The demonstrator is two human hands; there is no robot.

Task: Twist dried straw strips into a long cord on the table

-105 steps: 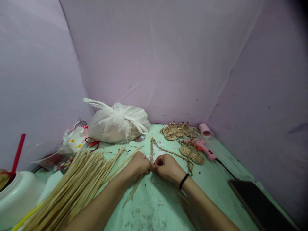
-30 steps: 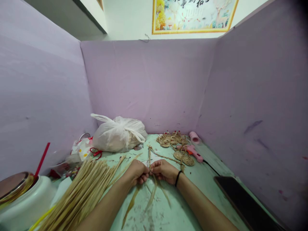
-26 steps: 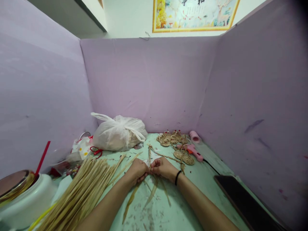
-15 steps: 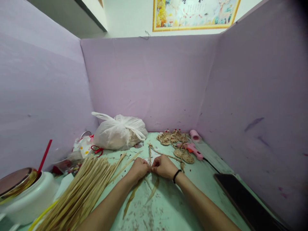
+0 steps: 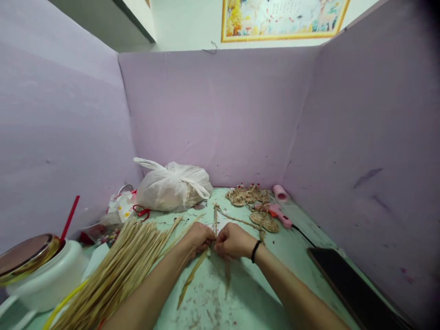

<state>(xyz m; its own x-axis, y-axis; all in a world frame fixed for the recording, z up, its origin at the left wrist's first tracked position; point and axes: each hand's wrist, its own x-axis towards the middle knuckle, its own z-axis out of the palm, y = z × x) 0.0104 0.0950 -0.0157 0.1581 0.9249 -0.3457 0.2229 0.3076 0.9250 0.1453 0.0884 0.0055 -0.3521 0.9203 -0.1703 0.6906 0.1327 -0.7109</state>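
Observation:
A thin straw cord point(image 5: 237, 219) runs from my hands up to a bend at its far end, then slants down to the right. My left hand point(image 5: 201, 236) pinches the cord's near end, its fingers closed. Right beside it, my right hand point(image 5: 235, 240), with a black band at the wrist, is closed on the loose strands there. One flat straw strip point(image 5: 190, 282) trails toward me from under my left hand. Another strip hangs blurred below my right hand. The fingertips partly hide the place where the strands meet.
A bundle of dry straw strips point(image 5: 113, 270) lies at left, beside a white pot point(image 5: 51, 279). Behind are a tied plastic bag point(image 5: 173, 188) and coiled straw pieces point(image 5: 264, 221). A pink glue gun point(image 5: 282, 217) and a dark flat slab point(image 5: 347, 279) lie at right.
Both hands stay close together at the cord's near end. The strip below my right hand has swung right and blurred. The whole view has shifted slightly.

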